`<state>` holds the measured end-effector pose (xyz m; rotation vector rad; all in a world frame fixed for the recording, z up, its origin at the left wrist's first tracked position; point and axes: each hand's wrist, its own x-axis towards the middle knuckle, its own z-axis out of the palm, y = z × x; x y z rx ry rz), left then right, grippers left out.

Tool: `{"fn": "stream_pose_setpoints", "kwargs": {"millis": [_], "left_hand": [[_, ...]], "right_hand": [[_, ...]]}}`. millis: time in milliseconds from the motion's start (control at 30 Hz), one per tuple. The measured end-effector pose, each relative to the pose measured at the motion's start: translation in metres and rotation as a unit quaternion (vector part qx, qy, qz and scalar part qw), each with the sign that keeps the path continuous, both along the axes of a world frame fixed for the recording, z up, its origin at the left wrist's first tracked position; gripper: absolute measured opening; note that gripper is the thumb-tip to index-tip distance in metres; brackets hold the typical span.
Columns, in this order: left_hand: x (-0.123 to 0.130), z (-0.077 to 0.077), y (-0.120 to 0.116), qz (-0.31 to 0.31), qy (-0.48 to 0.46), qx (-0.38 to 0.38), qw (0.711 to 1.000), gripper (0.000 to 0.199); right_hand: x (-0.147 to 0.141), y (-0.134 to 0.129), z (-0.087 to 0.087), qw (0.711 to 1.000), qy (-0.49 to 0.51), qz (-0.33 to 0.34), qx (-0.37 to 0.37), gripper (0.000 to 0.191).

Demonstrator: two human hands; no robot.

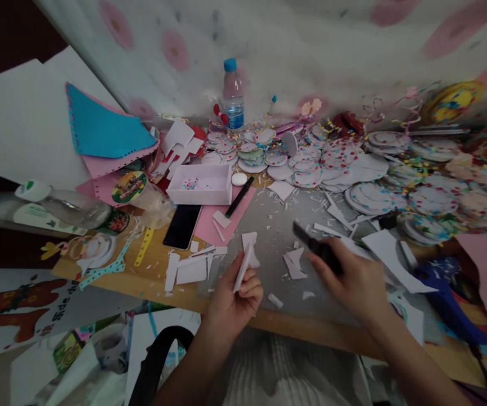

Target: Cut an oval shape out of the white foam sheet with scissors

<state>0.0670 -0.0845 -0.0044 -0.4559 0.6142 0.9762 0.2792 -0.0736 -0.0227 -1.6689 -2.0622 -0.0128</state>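
On the left of a crowded desk [133, 287], a dark phone [181, 226] lies beside a white box [199, 196] holding small coloured bits. Near the middle, the left hand [237, 299] pinches a thin white piece [243, 268] between thumb and fingers, upright and tilted above the desk's near edge. The piece looks like foam board or thick card: probably very light, stiff when held short, yet easily dented or creased by a hard squeeze. A light pinch on the flat faces, close to the lower end and away from the edge being worked, should suit it best. To its right, white offcuts [295, 264] litter a grey mat [264, 217]. Farther right, the right hand [355, 279] is closed around a dark knife [317, 248], its tip pointing far and left, apart from the piece. The knife seems rigid and slim, best gripped well back on the handle. At far right lies a blue glue gun [448, 304].
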Motion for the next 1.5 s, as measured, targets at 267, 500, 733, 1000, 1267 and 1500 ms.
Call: {"fn": "stream_pose_setpoints", "kwargs": {"millis": [267, 500, 733, 1000, 1267, 1500], "left_hand": [[0.016, 0.000, 0.006, -0.016, 0.054, -0.005, 0.998, 0.040], [0.017, -0.001, 0.006, -0.034, 0.061, -0.001, 0.998, 0.039], [0.011, 0.002, 0.002, -0.012, 0.000, 0.020, 1.000, 0.048], [0.008, -0.003, -0.002, -0.009, 0.009, -0.008, 1.000, 0.045], [0.017, -0.002, 0.003, -0.049, 0.040, -0.006, 0.998, 0.044], [0.007, 0.004, -0.010, -0.024, -0.071, 0.037, 0.997, 0.041]], "right_hand": [[-0.047, -0.024, 0.013, 0.963, 0.041, 0.252, -0.085, 0.031], [-0.044, -0.021, 0.011, 0.973, 0.022, 0.221, -0.059, 0.034], [-0.025, -0.005, -0.001, 0.994, -0.014, 0.110, 0.001, 0.044], [-0.020, -0.005, 0.004, 0.990, 0.015, 0.127, -0.063, 0.044], [-0.048, -0.017, 0.017, 0.966, 0.061, 0.221, -0.117, 0.041], [-0.013, 0.006, -0.005, 0.994, 0.064, -0.016, -0.088, 0.052]]}}
